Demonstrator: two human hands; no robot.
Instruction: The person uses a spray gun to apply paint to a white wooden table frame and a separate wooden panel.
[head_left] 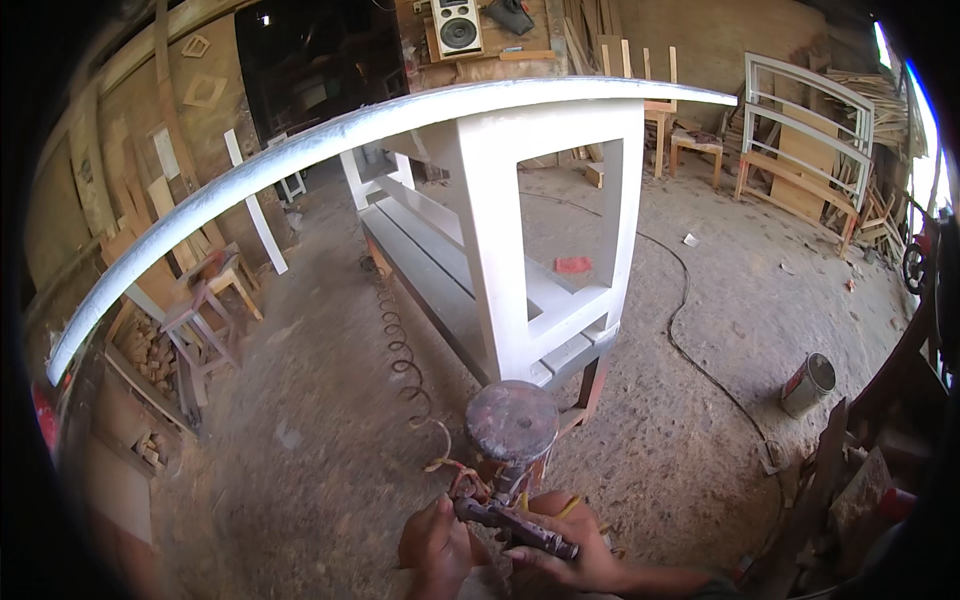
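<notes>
Low in the middle I hold a paint-stained spray gun with a round, smeared cup on it. My right hand wraps round the gun's body near its dark handle. At the gun's other end, my left hand is closed with its thumb against it; the palm side is hidden. Red and yellowish cord is tangled beside the cup, where a coiled hose comes down. Beyond the cup stands a white-painted wooden frame under a long white board, resting on a low slatted bench.
A can stands on the dusty floor at right, past a dark cable. Pale wooden frames and chairs are at the back right. Stools and wood offcuts line the left wall. A speaker hangs behind.
</notes>
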